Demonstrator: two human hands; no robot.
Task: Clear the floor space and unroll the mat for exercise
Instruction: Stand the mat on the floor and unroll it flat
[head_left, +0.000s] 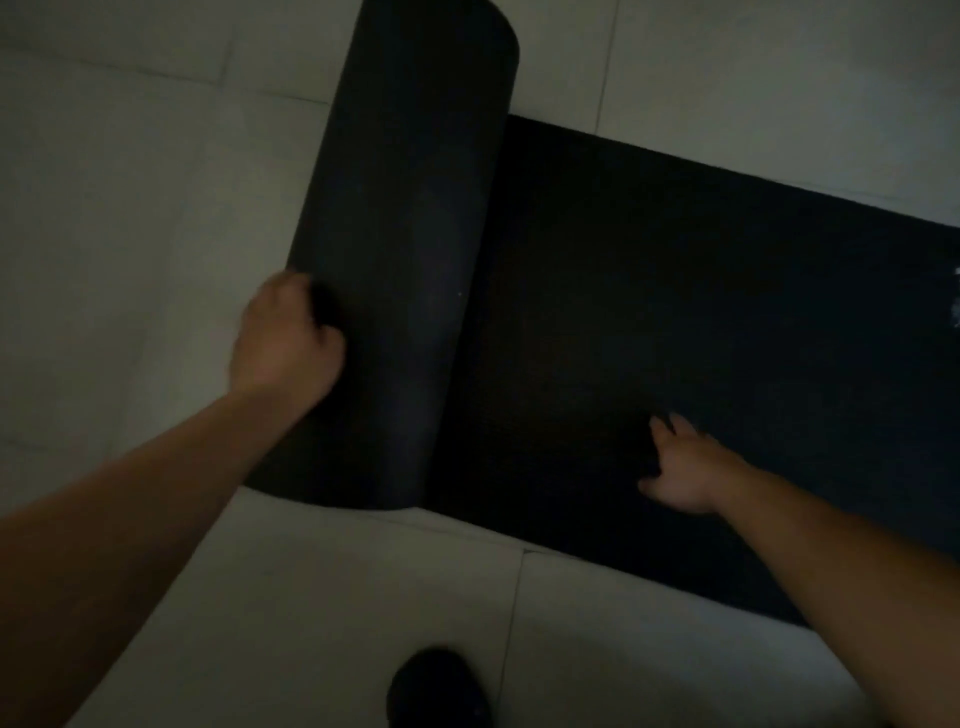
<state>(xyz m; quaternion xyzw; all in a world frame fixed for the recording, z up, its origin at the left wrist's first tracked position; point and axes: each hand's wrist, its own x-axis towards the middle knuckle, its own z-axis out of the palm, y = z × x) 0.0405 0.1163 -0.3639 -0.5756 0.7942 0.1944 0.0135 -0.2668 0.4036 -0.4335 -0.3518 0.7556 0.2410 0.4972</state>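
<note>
The mat (675, 312) is looking like matt black foam, finely textured on its flat part, while the floor (130, 208) is showing smooth pale tiles with faint sheen

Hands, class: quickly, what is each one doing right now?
Left hand: closed, gripping the roll.
Right hand: open, flat on the mat.

A single head-worn wide-angle view looks steeply down from close above at the pale tiled floor (156, 182), with both bare forearms reaching in from the near edge; the frame is dim.
</note>
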